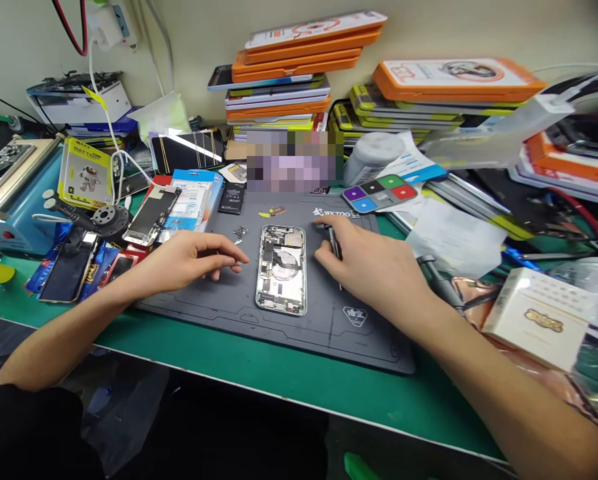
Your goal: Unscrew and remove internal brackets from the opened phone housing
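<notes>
An opened phone body (281, 270) with its inner parts showing lies on the grey work mat (229, 303). Left of it, my left hand (203, 260) hovers with slightly curled fingers apart and nothing visible in them. On the phone's right, my right hand (366, 260) is closed round a dark screwdriver (335, 243) whose thin shaft points down to the mat. Small metal parts (240, 232) rest above my left fingertips. A black battery (231, 198) lies at the mat's back left, and a small flex part (277, 211) sits just above the phone.
Stacked orange boxes (299, 63) stand along the wall. A detached screen (151, 217), a blue packet (189, 200) and a black phone (71, 263) lie at left. A colour-blocked tray (379, 193), a grey tool (441, 283) and a white box (539, 320) are at right.
</notes>
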Motion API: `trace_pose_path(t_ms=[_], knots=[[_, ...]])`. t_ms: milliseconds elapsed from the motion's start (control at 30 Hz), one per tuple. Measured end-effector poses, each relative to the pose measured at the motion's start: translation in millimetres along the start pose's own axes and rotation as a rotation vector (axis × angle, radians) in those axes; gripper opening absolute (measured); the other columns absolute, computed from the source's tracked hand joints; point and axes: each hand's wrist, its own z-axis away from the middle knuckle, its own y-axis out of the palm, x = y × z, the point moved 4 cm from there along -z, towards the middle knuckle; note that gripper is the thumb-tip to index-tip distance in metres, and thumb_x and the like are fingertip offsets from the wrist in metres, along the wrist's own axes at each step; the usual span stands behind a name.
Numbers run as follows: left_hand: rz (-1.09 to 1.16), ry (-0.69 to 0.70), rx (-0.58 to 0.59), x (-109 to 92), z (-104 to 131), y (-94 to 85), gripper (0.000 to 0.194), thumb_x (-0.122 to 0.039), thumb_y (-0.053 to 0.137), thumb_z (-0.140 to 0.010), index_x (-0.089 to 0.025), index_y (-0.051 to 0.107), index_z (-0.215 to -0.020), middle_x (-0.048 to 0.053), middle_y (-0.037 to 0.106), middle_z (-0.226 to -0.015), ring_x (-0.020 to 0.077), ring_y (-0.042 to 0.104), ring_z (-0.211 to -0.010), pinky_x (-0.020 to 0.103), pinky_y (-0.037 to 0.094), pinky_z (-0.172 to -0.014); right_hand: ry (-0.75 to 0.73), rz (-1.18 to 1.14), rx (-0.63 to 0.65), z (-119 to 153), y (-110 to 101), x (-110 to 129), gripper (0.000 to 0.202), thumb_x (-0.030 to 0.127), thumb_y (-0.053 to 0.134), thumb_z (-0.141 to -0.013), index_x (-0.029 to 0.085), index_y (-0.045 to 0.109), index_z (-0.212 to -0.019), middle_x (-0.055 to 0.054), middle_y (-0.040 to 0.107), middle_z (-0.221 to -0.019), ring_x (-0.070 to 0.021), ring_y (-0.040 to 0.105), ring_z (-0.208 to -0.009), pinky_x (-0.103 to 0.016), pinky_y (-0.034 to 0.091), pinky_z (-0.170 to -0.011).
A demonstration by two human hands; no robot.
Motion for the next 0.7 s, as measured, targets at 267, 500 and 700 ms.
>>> trace_pose_path(t_ms=[267,500,700], knots=[[-0.107,0.102,0.026,-4.1,-1.7,4.5,0.016,-0.030,0.062,-0.097,-0.024,0.075,-0.104,0.000,0.076,-0.104,0.0129,0.069,-0.089,0.023,0.052,-0.078,-0.004,0.006,0.008,0.2,-1.3,-0.1,0.040,0.029,0.045,-0.099,0.019,0.058,-0.135,-0.012,0.079,-0.103,-0.0307,0.074,-0.086,-0.033,0.028,-0.056],[-0.100,0.108,0.058,-1.4,-3.3,7.4,0.012,-0.025,0.065,-0.095,-0.026,0.075,-0.102,-0.003,0.075,-0.105,0.0124,0.068,-0.094,0.023,0.051,-0.082,-0.010,0.015,-0.011,0.9,-2.0,1.0,0.039,0.028,0.046,-0.099,0.018,0.059,-0.134,-0.011,0.080,-0.105,-0.0303,0.075,-0.087,-0.034,0.028,-0.056],[-0.180,0.148,0.048,0.6,-3.5,9.4,0.012,-0.027,0.065,-0.098,-0.025,0.073,-0.106,-0.001,0.075,-0.105,0.0130,0.068,-0.090,0.023,0.051,-0.078,-0.016,0.014,-0.015,-0.4,-0.7,1.5,0.040,0.028,0.045,-0.099,0.019,0.059,-0.135,-0.011,0.079,-0.109,-0.0301,0.075,-0.088,-0.035,0.030,-0.056]])
